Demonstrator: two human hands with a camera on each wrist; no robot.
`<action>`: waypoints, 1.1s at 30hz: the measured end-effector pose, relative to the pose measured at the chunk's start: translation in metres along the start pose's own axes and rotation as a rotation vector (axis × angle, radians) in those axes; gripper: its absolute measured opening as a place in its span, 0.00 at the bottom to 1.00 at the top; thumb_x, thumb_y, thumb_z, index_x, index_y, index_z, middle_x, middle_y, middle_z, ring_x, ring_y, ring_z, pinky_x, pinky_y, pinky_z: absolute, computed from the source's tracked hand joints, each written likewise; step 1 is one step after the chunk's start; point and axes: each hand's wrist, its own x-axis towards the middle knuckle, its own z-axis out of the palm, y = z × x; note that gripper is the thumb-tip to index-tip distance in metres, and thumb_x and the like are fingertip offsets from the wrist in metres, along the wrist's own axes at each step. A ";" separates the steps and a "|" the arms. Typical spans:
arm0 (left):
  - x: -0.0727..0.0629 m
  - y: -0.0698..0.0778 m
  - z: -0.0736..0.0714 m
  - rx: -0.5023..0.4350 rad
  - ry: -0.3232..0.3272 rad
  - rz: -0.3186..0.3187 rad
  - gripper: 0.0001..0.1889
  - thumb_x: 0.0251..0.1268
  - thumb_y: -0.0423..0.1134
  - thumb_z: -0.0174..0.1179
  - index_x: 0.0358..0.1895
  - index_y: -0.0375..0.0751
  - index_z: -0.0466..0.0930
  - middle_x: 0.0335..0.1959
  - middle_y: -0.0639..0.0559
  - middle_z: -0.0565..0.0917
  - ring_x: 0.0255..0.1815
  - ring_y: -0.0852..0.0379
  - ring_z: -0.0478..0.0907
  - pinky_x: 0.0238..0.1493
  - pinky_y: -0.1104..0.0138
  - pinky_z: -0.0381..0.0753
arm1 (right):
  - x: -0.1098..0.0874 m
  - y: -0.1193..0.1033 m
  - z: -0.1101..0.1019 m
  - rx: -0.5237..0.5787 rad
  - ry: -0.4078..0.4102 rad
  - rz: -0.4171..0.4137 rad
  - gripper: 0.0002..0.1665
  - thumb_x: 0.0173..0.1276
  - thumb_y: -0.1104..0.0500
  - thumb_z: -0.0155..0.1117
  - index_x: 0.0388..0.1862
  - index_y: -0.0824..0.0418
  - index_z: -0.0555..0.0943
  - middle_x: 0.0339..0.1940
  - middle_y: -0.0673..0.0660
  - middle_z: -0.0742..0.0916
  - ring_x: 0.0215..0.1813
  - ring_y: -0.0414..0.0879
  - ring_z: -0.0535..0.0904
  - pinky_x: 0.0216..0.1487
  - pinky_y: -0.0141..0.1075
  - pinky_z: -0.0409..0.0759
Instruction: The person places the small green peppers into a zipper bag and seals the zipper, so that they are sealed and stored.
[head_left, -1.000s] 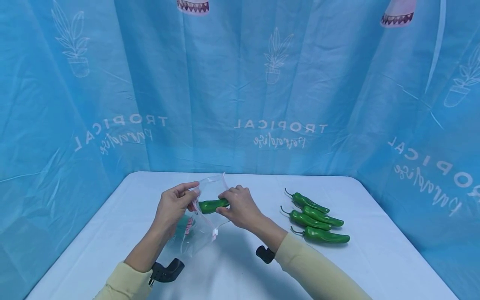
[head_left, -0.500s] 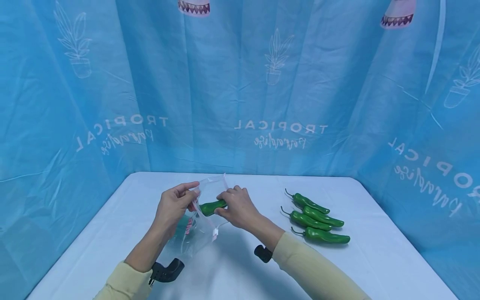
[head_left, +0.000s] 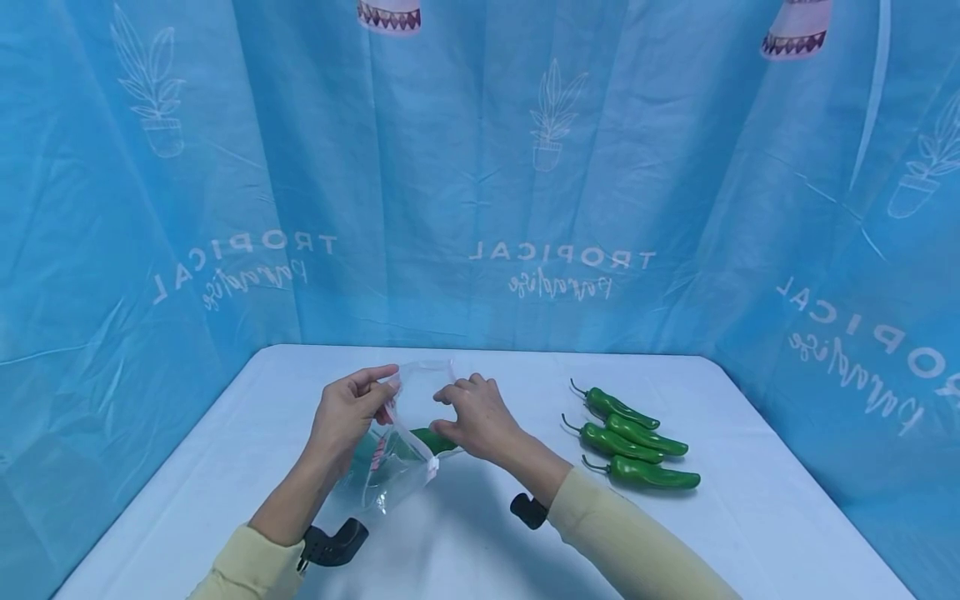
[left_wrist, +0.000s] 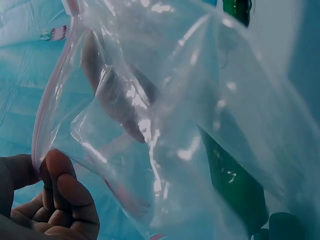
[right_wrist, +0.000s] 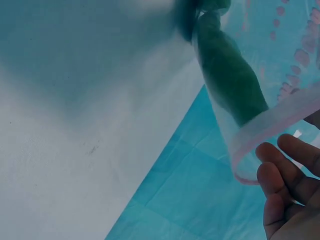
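Loosely spread right hand [head_left: 482, 417] at bag [head_left: 399, 485]

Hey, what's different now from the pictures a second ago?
The green pepper that the right hand was holding has moved down into the clear bag; that hand has let go, its fingers now apart near the bag's mouth. The left hand still pinches the bag's edge, and the four peppers on the table haven't moved.
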 end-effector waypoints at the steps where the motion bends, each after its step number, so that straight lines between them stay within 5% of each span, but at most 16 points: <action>1: 0.000 0.000 0.000 0.000 0.000 0.001 0.19 0.67 0.44 0.56 0.58 0.44 0.76 0.27 0.51 0.79 0.25 0.59 0.75 0.38 0.67 0.76 | -0.001 0.000 0.000 0.005 0.001 0.002 0.21 0.59 0.46 0.68 0.50 0.51 0.82 0.46 0.48 0.87 0.44 0.41 0.74 0.45 0.33 0.69; 23: 0.001 -0.004 0.000 0.005 0.018 -0.013 0.19 0.66 0.44 0.56 0.58 0.43 0.76 0.25 0.56 0.78 0.25 0.60 0.74 0.36 0.69 0.77 | -0.027 0.006 -0.019 0.266 0.067 0.069 0.21 0.59 0.48 0.68 0.50 0.55 0.83 0.44 0.50 0.86 0.46 0.43 0.76 0.47 0.39 0.70; 33: 0.001 -0.005 -0.002 -0.008 0.015 -0.016 0.19 0.66 0.45 0.56 0.58 0.43 0.76 0.24 0.57 0.78 0.25 0.61 0.75 0.35 0.70 0.77 | -0.041 0.018 -0.025 0.246 0.134 0.082 0.19 0.58 0.49 0.69 0.48 0.54 0.83 0.43 0.49 0.87 0.44 0.42 0.76 0.43 0.37 0.70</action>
